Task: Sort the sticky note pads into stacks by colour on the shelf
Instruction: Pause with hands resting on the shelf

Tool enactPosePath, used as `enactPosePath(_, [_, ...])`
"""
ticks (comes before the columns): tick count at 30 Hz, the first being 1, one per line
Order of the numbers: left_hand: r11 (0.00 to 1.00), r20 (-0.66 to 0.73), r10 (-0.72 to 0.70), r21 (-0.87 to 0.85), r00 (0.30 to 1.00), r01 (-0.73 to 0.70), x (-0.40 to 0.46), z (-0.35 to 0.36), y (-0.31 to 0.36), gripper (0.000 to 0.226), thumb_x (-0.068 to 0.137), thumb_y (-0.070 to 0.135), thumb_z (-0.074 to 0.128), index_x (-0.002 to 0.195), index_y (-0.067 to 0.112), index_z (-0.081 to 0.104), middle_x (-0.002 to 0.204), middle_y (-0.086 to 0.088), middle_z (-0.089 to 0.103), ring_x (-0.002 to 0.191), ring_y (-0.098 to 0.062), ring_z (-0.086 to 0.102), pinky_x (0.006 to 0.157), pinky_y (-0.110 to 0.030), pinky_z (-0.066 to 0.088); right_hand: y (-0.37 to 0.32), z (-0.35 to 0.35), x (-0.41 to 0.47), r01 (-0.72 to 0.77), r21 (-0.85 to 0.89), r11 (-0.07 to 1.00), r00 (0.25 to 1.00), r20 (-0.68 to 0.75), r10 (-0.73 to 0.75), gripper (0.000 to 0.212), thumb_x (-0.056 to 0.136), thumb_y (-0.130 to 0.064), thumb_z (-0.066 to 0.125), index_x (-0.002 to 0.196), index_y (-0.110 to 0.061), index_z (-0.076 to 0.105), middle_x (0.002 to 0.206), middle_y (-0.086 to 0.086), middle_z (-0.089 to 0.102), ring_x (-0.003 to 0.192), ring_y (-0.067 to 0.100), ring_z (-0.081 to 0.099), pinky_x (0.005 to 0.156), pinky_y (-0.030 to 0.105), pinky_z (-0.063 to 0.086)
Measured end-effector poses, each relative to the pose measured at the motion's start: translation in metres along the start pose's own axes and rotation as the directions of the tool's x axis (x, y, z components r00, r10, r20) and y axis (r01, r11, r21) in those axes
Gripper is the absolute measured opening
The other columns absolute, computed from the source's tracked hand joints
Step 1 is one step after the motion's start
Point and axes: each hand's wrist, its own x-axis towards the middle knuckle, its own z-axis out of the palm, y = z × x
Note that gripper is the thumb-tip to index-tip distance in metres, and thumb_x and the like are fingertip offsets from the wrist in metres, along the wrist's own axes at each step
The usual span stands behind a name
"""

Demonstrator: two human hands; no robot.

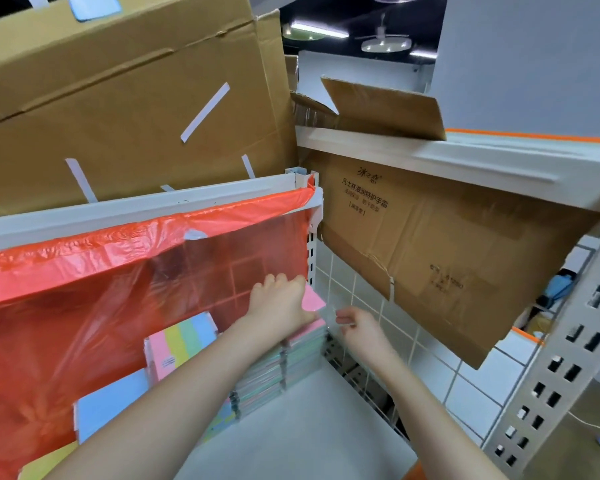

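- Pink pad point(313, 299): held up in the grip of the left hand point(280, 303), fingers curled over its top edge, one corner sticking out to the hand's right side. It was lifted clear above the stack directly below the hand.
- Stack of pads point(291, 358): stood under the left grip, against the back corner of the shelf point(312, 431). Top layer looked pink; edges lower down showed green and other pale colours, so this pile appeared mixed, or made of multi-colour pads. Could not tell which.
- Right hand point(355, 327): just to the right of the pink pad, apart from it. Fingers loosely curled, thumb and forefinger near each other; nothing definite seen between them. Read as holding nothing.
- Striped pad point(184, 337): upright, left of the left forearm, bands of pink, yellow, green, blue. A blue pad point(108, 407) and a yellow pad point(56, 459) lay further left and nearer the camera.
- Red plastic sheet point(118, 271): hung behind and left of the grip, partly veiling the pads.
- Cardboard boxes point(125, 98): above; wire grid point(357, 296) and tiled wall past the right hand.
- Progress, judged: early to middle. One tall pile existed, several pads lay loose to the left, and no clean single-colour stacks were visible. Pink pad not yet placed; most sorting remained.
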Motion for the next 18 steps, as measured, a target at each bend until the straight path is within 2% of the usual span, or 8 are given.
enactPosePath(2, [1.000, 0.027, -0.007, 0.017, 1.000, 0.006, 0.007, 0.011, 0.000, 0.070, 0.080, 0.065, 0.055, 0.130, 0.018, 0.042, 0.126, -0.013, 0.050, 0.118, -0.031, 0.043, 0.094, -0.041, 0.037, 0.005, 0.004, -0.004, -0.011, 0.084, 0.996, 0.999, 0.031, 0.009, 0.037, 0.092, 0.003, 0.042, 0.127, -0.003, 0.050, 0.122, 0.009, 0.057, 0.113, 0.020, 0.054, 0.087, 0.019, 0.039])
enactPosePath(5, [1.000, 0.044, -0.018, 0.024, 0.999, 0.017, 0.013, 0.025, 0.002, 0.073, 0.080, 0.065, 0.054, 0.133, 0.017, 0.039, 0.128, -0.014, 0.048, 0.121, -0.032, 0.042, 0.094, -0.041, 0.037, 0.010, 0.017, -0.010, 0.002, 0.245, 0.970, 0.998, 0.067, -0.019, 0.030, 0.089, 0.006, 0.051, 0.117, -0.005, 0.052, 0.106, 0.004, 0.060, 0.089, 0.010, 0.058, 0.074, 0.009, 0.043])
enactPosePath(7, [0.999, 0.054, -0.014, 0.042, 0.998, 0.011, 0.014, 0.031, 0.004, 0.071, 0.082, 0.062, 0.055, 0.134, 0.016, 0.038, 0.128, -0.014, 0.049, 0.120, -0.032, 0.042, 0.092, -0.040, 0.037, 0.015, 0.027, -0.009, 0.003, 0.294, 0.956, 0.997, 0.070, -0.025, 0.034, 0.085, 0.007, 0.058, 0.118, -0.002, 0.054, 0.105, 0.007, 0.062, 0.090, 0.010, 0.057, 0.076, 0.007, 0.044])
enactPosePath(9, [0.998, 0.064, -0.007, 0.066, 0.998, 0.002, 0.014, 0.036, 0.005, 0.068, 0.083, 0.058, 0.056, 0.133, 0.015, 0.039, 0.128, -0.014, 0.049, 0.119, -0.032, 0.043, 0.091, -0.040, 0.037, 0.018, 0.032, -0.008, 0.006, 0.315, 0.949, 0.999, 0.042, -0.021, 0.035, 0.082, 0.004, 0.064, 0.114, -0.007, 0.054, 0.100, 0.005, 0.059, 0.091, 0.011, 0.055, 0.075, 0.006, 0.042])
enactPosePath(12, [0.997, 0.079, 0.004, 0.076, 0.997, -0.010, 0.015, 0.040, 0.005, 0.070, 0.082, 0.060, 0.056, 0.134, 0.016, 0.039, 0.129, -0.013, 0.049, 0.118, -0.032, 0.043, 0.092, -0.041, 0.035, 0.019, 0.038, -0.006, 0.029, 0.306, 0.952, 0.999, -0.044, -0.017, 0.031, 0.080, 0.000, 0.067, 0.106, -0.013, 0.056, 0.091, 0.002, 0.059, 0.084, 0.008, 0.055, 0.074, 0.008, 0.042])
enactPosePath(14, [0.995, 0.107, 0.034, 0.086, 0.994, -0.043, 0.014, 0.042, 0.002, 0.079, 0.078, 0.061, 0.059, 0.138, 0.018, 0.033, 0.131, -0.013, 0.045, 0.119, -0.032, 0.040, 0.094, -0.042, 0.033, 0.019, 0.041, -0.006, 0.052, 0.282, 0.958, 0.996, -0.088, -0.028, 0.029, 0.079, -0.002, 0.068, 0.104, -0.013, 0.059, 0.091, 0.001, 0.064, 0.087, 0.012, 0.059, 0.080, 0.018, 0.047])
enactPosePath(16, [0.993, 0.137, 0.057, 0.090, 0.989, -0.070, 0.012, 0.044, -0.003, 0.083, 0.077, 0.054, 0.064, 0.143, 0.021, 0.025, 0.136, -0.013, 0.039, 0.121, -0.033, 0.038, 0.097, -0.044, 0.031, 0.020, 0.044, -0.006, 0.063, 0.283, 0.957, 0.994, -0.109, -0.033, 0.026, 0.079, -0.003, 0.067, 0.102, -0.014, 0.060, 0.090, 0.001, 0.067, 0.088, 0.015, 0.061, 0.082, 0.025, 0.050])
enactPosePath(18, [0.994, 0.148, 0.063, 0.076, 0.987, -0.074, 0.010, 0.046, -0.007, 0.084, 0.079, 0.046, 0.067, 0.145, 0.025, 0.020, 0.141, -0.011, 0.034, 0.123, -0.034, 0.037, 0.099, -0.046, 0.030, 0.021, 0.045, -0.005, 0.068, 0.275, 0.959, 0.992, -0.124, -0.035, 0.023, 0.081, -0.006, 0.067, 0.100, -0.014, 0.060, 0.088, 0.001, 0.066, 0.086, 0.012, 0.061, 0.078, 0.021, 0.048])
